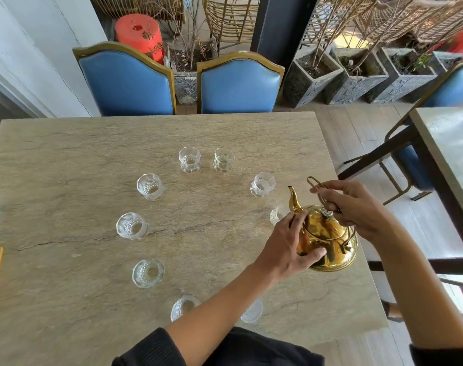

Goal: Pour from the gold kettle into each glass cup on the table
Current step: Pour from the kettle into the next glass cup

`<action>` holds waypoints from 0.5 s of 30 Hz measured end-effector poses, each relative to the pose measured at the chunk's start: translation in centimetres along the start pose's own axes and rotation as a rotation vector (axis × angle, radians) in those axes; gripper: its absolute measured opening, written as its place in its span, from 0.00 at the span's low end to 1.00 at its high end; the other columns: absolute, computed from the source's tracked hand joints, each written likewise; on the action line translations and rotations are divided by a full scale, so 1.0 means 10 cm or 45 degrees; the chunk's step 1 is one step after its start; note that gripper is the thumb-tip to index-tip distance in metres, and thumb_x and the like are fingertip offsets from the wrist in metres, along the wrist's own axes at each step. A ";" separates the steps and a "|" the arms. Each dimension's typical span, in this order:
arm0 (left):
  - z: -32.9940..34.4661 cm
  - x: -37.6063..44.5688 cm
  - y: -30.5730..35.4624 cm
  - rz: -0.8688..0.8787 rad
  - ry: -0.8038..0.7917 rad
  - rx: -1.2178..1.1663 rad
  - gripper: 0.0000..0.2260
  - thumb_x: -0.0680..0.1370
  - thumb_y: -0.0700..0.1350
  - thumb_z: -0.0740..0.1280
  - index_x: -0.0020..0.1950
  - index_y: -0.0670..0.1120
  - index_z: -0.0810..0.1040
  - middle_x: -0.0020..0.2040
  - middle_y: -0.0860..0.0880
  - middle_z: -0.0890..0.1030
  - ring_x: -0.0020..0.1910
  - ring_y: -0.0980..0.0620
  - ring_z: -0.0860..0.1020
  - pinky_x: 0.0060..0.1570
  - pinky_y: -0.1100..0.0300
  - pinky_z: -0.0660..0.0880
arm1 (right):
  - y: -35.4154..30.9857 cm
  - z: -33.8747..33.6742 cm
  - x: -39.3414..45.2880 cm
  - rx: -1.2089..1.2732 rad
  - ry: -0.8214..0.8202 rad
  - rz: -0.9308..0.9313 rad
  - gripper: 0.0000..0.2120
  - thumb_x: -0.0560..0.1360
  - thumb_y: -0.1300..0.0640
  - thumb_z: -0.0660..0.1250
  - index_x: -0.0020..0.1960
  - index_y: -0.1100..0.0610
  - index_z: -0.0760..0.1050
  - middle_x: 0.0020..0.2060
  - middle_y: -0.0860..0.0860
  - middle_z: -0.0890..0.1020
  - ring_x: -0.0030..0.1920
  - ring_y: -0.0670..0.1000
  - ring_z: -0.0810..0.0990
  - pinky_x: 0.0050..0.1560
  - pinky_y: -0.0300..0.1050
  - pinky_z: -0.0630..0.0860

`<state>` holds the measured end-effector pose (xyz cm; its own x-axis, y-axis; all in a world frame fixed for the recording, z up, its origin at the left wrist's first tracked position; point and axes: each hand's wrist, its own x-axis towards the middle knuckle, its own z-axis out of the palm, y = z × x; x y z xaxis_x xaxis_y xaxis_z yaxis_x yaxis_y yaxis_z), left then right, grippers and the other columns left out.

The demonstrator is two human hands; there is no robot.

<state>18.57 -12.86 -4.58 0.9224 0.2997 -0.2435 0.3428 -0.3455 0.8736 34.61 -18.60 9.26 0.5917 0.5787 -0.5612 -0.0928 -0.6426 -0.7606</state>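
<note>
A wide stone-patterned table (66, 159) fills most of the head view, with two blue chairs (127, 83) pushed in at its far edge. Near the table's right edge, a gold kettle (328, 239) sits upright or only slightly lifted; whether its base touches the tabletop cannot be told. The right hand (357, 207) pinches the thin wire handle raised above the lid, and the left hand (288, 247) cups the kettle's body, thumb across its near side and fingers near the spout's base. The spout points up and away, not tipped toward anything, so pouring does not appear to be underway. Nine small patterned glass cups stand in a rough ring: two at the far side (189, 159), one at far right (262, 184), three down the left (132, 225), two nearest the person (184, 307). All visible cups look empty, though clear glass makes a shallow fill hard to rule out; the whole round of pouring seems to remain. One cup (276, 214) is half hidden behind the left hand, and another near cup (252, 311) is partly covered by the left forearm.
</note>
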 end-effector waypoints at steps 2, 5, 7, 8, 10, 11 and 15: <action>0.09 -0.07 0.03 0.024 -0.023 0.004 0.45 0.81 0.66 0.72 0.90 0.55 0.51 0.88 0.40 0.57 0.86 0.41 0.59 0.83 0.45 0.64 | 0.06 -0.04 -0.08 -0.007 0.007 0.005 0.10 0.82 0.57 0.65 0.58 0.59 0.82 0.29 0.52 0.74 0.24 0.46 0.65 0.20 0.36 0.61; 0.21 -0.14 0.05 0.024 -0.060 -0.011 0.45 0.80 0.66 0.72 0.89 0.56 0.51 0.88 0.41 0.57 0.86 0.41 0.58 0.82 0.43 0.65 | 0.15 -0.09 -0.19 -0.021 0.018 0.038 0.09 0.82 0.57 0.65 0.58 0.58 0.82 0.29 0.51 0.75 0.24 0.45 0.66 0.21 0.36 0.63; 0.29 -0.18 0.06 0.020 -0.097 -0.018 0.45 0.80 0.67 0.72 0.89 0.57 0.51 0.88 0.42 0.57 0.86 0.41 0.58 0.82 0.41 0.65 | 0.23 -0.11 -0.25 -0.026 0.031 0.062 0.09 0.82 0.57 0.65 0.57 0.58 0.82 0.28 0.51 0.75 0.24 0.45 0.66 0.20 0.36 0.63; 0.32 -0.20 0.07 0.016 -0.112 -0.030 0.45 0.80 0.67 0.72 0.89 0.57 0.51 0.88 0.42 0.57 0.86 0.42 0.58 0.82 0.42 0.64 | 0.27 -0.12 -0.26 -0.026 0.041 0.078 0.09 0.82 0.57 0.65 0.57 0.58 0.83 0.28 0.51 0.75 0.23 0.45 0.66 0.20 0.36 0.63; 0.37 -0.24 0.08 0.014 -0.140 -0.066 0.44 0.80 0.66 0.72 0.89 0.57 0.52 0.88 0.44 0.58 0.86 0.43 0.59 0.82 0.45 0.64 | 0.33 -0.12 -0.28 -0.025 0.067 0.111 0.09 0.82 0.57 0.65 0.57 0.58 0.83 0.29 0.51 0.74 0.24 0.45 0.65 0.21 0.37 0.62; 0.40 -0.25 0.08 0.016 -0.147 -0.087 0.44 0.80 0.66 0.73 0.89 0.57 0.52 0.87 0.45 0.59 0.85 0.43 0.61 0.82 0.46 0.64 | 0.36 -0.12 -0.28 -0.029 0.076 0.121 0.09 0.82 0.57 0.65 0.57 0.59 0.83 0.29 0.51 0.74 0.24 0.45 0.65 0.21 0.37 0.61; 0.49 -0.24 0.04 -0.015 -0.166 -0.125 0.44 0.78 0.69 0.71 0.87 0.61 0.52 0.86 0.46 0.63 0.83 0.44 0.65 0.81 0.43 0.69 | 0.41 -0.10 -0.27 -0.071 0.090 0.141 0.09 0.82 0.57 0.66 0.56 0.59 0.83 0.30 0.52 0.76 0.25 0.46 0.67 0.23 0.39 0.62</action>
<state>17.33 -18.06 -5.70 0.9359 0.1832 -0.3009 0.3405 -0.2520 0.9058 33.42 -23.27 7.94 0.6354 0.4674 -0.6147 -0.1171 -0.7285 -0.6750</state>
